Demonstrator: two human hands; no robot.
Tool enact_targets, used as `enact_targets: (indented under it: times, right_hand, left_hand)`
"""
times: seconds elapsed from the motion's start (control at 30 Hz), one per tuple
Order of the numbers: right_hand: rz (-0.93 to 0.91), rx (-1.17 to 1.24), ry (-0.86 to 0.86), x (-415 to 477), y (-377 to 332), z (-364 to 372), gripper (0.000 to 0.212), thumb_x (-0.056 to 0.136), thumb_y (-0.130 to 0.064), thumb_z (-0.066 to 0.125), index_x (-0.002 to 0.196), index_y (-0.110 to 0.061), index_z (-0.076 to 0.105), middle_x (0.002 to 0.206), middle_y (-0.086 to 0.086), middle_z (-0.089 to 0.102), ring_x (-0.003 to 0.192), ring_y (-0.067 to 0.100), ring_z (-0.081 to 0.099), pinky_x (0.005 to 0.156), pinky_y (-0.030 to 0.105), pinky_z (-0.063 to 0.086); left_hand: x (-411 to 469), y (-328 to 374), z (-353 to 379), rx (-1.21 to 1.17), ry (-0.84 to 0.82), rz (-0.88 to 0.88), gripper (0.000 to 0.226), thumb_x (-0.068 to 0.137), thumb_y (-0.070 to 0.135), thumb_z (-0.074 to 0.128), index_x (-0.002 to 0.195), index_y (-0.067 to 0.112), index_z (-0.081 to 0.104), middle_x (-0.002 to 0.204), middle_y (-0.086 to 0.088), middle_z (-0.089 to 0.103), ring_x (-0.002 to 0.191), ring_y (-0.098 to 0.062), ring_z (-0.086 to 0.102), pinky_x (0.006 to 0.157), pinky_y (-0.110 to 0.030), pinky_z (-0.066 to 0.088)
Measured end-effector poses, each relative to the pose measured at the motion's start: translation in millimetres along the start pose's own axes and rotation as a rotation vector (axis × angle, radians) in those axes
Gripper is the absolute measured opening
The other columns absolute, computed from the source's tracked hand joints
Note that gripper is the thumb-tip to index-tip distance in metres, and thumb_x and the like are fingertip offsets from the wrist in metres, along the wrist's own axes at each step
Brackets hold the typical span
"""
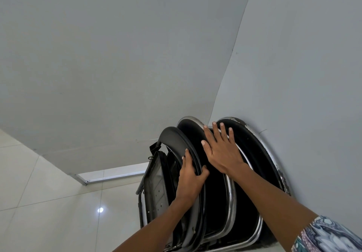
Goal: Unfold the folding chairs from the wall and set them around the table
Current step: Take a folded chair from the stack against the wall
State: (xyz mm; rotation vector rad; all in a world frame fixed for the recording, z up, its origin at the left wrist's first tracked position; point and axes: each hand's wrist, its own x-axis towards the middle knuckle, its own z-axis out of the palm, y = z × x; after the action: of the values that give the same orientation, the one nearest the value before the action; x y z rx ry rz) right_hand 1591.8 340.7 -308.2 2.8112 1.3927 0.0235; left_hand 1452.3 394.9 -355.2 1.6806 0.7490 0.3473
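Likely stiff and weighty, the chairs [215,197] suit rim grips: left hand [191,181] clasps the front rim [176,136], right hand [221,152] lies spread flat.

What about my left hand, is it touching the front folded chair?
Touching. The head view shows the left hand curled round the black edge of the front folded chair.

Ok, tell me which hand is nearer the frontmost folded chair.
Left. The left hand grips the rim of the frontmost chair; the right hand lies flat on the chair behind, nearer the wall.
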Motion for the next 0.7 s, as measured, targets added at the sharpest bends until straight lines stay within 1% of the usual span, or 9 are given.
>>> enact_targets:
  times: [0.27,0.33,0.4,0.5,0.57,0.6,0.63,0.67,0.7]
  right_hand:
    - [0.014,-0.033,-0.013,1,-5,0,0.067,0.098,-0.054,0.001,0.157,-0.022,-0.007,0.164,0.015,-0.005,0.15,0.031,-0.014,0.121,0.052,-0.011]
    - [0.019,-0.04,-0.014,1,-7,0,0.067,0.099,-0.053,0.003,0.157,-0.022,-0.007,0.164,0.016,-0.005,0.151,0.032,-0.014,0.121,0.052,-0.011]
    - [0.025,-0.048,-0.013,0,-8,-1,0.066,0.1,-0.052,0.006,0.157,-0.021,-0.006,0.164,0.018,-0.005,0.151,0.033,-0.013,0.121,0.052,-0.01]
    - [0.035,-0.068,-0.03,-2,-10,-2,0.066,0.1,-0.052,0.007,0.156,-0.02,-0.008,0.163,0.019,-0.007,0.15,0.034,-0.014,0.121,0.053,-0.009]
    - [0.044,-0.076,-0.032,-3,-12,-2,0.067,0.1,-0.052,0.006,0.156,-0.02,-0.01,0.163,0.021,-0.008,0.15,0.035,-0.013,0.121,0.053,-0.008]
    - [0.048,-0.08,-0.034,-3,-13,-2,0.067,0.1,-0.052,0.006,0.156,-0.019,-0.01,0.163,0.021,-0.008,0.15,0.036,-0.013,0.121,0.054,-0.008]
    - [0.053,-0.084,-0.034,-3,-15,-3,0.067,0.1,-0.053,0.006,0.156,-0.019,-0.011,0.162,0.022,-0.009,0.15,0.037,-0.014,0.121,0.054,-0.008]
    - [0.058,-0.092,-0.033,-3,-17,-3,0.068,0.1,-0.053,0.006,0.156,-0.018,-0.011,0.162,0.023,-0.009,0.149,0.038,-0.014,0.121,0.054,-0.008]
    - [0.065,-0.102,-0.029,-3,-19,-3,0.069,0.1,-0.054,0.006,0.156,-0.017,-0.01,0.161,0.025,-0.009,0.149,0.039,-0.014,0.12,0.055,-0.008]
  left_hand:
    - [-11,-5,-40,-0.019,0.017,0.022,0.086,0.087,0.04,0.062,0.155,0.036,0.01,0.149,0.009,0.046,0.132,-0.005,0.048,0.112,-0.03,0.041]
    - [-14,-5,-52,-0.028,0.02,0.025,0.08,0.087,0.036,0.063,0.152,0.041,0.016,0.125,0.008,0.063,0.11,-0.005,0.063,0.097,-0.025,0.052]
    - [-15,-5,-63,-0.022,0.043,0.04,0.071,0.085,0.031,0.063,0.143,0.044,0.024,0.098,0.002,0.068,0.086,-0.012,0.068,0.078,-0.023,0.057]
    - [-15,0,-79,0.05,0.039,0.031,0.079,0.084,0.029,0.061,0.148,0.039,0.016,0.1,-0.01,0.063,0.079,-0.019,0.066,0.072,-0.028,0.059]
    - [-20,5,-89,0.182,0.001,-0.015,0.09,0.085,0.033,0.055,0.154,0.037,-0.003,0.124,-0.015,0.053,0.081,-0.017,0.065,0.068,-0.026,0.054]
    - [-22,7,-93,0.288,-0.011,-0.029,0.092,0.087,0.034,0.052,0.155,0.032,-0.01,0.142,-0.018,0.04,0.09,-0.02,0.066,0.07,-0.027,0.054]
    - [-23,7,-97,0.455,0.0,-0.018,0.091,0.089,0.035,0.048,0.155,0.024,-0.013,0.157,-0.018,0.02,0.111,-0.029,0.062,0.081,-0.034,0.055]
    - [-23,7,-100,0.665,0.031,0.016,0.088,0.09,0.035,0.043,0.155,0.017,-0.013,0.164,-0.016,0.001,0.136,-0.039,0.042,0.097,-0.048,0.05]
    - [-21,7,-104,0.868,0.045,0.056,0.086,0.091,0.036,0.039,0.155,0.011,-0.013,0.164,-0.017,-0.011,0.149,-0.042,0.015,0.11,-0.06,0.035]
